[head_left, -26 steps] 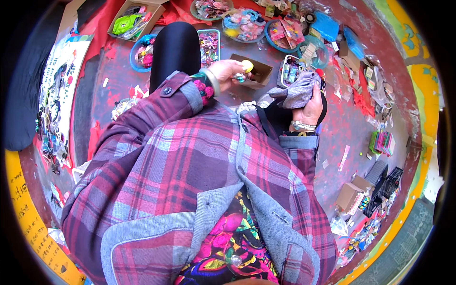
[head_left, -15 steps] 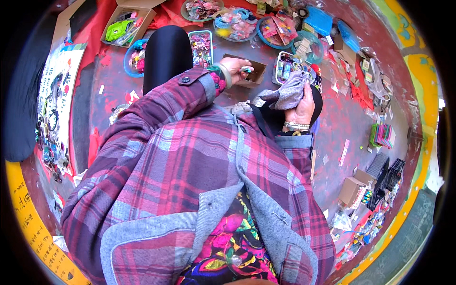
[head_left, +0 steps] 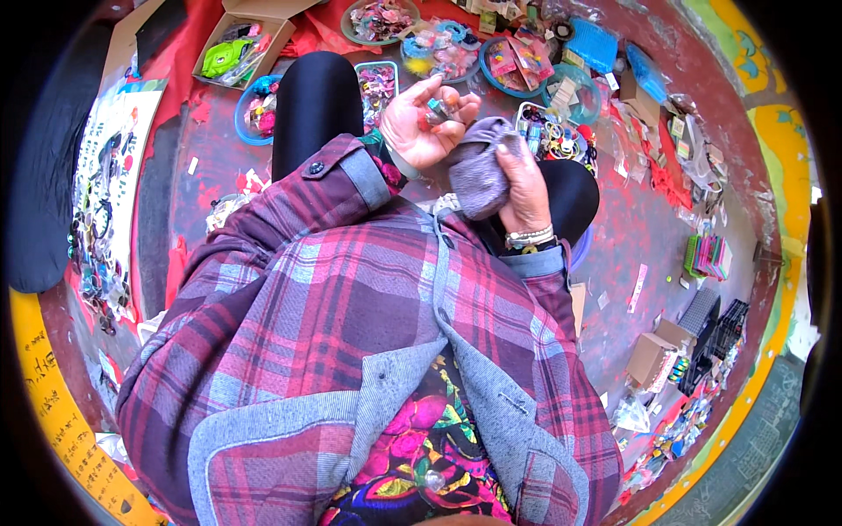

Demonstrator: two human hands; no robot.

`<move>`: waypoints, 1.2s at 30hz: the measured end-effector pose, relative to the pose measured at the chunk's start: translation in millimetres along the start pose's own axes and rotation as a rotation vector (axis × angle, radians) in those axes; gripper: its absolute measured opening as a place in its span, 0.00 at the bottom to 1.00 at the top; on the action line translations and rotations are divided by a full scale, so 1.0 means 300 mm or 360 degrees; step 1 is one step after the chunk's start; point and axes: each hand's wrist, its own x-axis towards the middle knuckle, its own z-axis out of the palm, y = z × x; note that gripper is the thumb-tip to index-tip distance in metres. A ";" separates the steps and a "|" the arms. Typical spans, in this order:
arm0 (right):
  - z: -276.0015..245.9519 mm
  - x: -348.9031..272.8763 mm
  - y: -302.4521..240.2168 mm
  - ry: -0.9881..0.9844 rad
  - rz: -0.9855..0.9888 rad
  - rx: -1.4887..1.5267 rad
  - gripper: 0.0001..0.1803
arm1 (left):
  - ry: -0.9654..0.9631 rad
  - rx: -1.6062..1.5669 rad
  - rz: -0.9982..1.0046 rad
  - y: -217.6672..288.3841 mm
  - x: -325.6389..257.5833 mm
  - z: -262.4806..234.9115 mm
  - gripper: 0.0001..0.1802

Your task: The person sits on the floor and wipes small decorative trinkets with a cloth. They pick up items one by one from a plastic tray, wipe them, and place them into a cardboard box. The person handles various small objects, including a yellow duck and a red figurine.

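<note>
My left hand (head_left: 419, 130) is turned palm up with its fingers curled around a small shiny item (head_left: 440, 109), silvery with bits of red and teal; its exact kind is too small to make out. Close beside those fingers, my right hand (head_left: 524, 186) grips a bunched grey-purple cloth (head_left: 480, 175), thumb on top. Whether the cloth touches the left fingers I cannot tell. Just beyond the cloth stands a white-rimmed tray (head_left: 523, 114) of hair ties and other small coloured pieces. My black-clad knees (head_left: 316, 105) rise on either side of the hands.
Blue-rimmed basins (head_left: 481, 72) and a green-rimmed bowl (head_left: 344, 24) of small goods line the far side. A rectangular tray (head_left: 396, 77) stands by my left knee. An open cardboard box (head_left: 279, 46) is at far left, accessories on a white sheet (head_left: 140, 103) nearer. Colourful packs (head_left: 707, 256) lie right.
My right hand has brought the cloth leftward, and it is now bunched beside my left hand. My left hand has turned palm up. The small cardboard box between them is now hidden.
</note>
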 end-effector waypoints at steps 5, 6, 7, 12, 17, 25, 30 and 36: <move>0.050 -0.002 0.023 0.0049 0.0028 -0.0078 0.20 | 0.0125 -0.0032 0.0082 -0.043 -0.013 0.011 0.20; 0.043 -0.001 0.023 0.0070 0.0018 -0.0089 0.20 | 0.0241 -0.0047 0.0102 -0.047 -0.017 0.021 0.20; 0.036 -0.001 0.021 0.0091 0.0007 -0.0100 0.20 | 0.0197 -0.0051 0.0089 -0.042 -0.017 0.001 0.20; 0.037 -0.015 0.004 0.0210 -0.0168 -0.0209 0.21 | 0.0422 -0.0108 0.0277 -0.032 -0.005 -0.039 0.21; 0.051 -0.009 0.011 0.0285 -0.0459 -0.0675 0.24 | 0.0407 -0.0157 0.0270 -0.037 -0.012 -0.030 0.20; 0.058 0.009 0.038 0.0158 0.0034 0.0066 0.23 | 0.0154 -0.0063 0.0184 -0.055 -0.026 0.010 0.10; 0.054 0.019 0.053 0.0191 0.0020 -0.0004 0.21 | 0.0298 0.0518 0.0332 -0.089 -0.030 0.000 0.06; 0.025 0.019 0.066 0.0225 0.0100 0.0112 0.21 | 0.0308 0.0725 0.0254 -0.085 -0.018 -0.057 0.05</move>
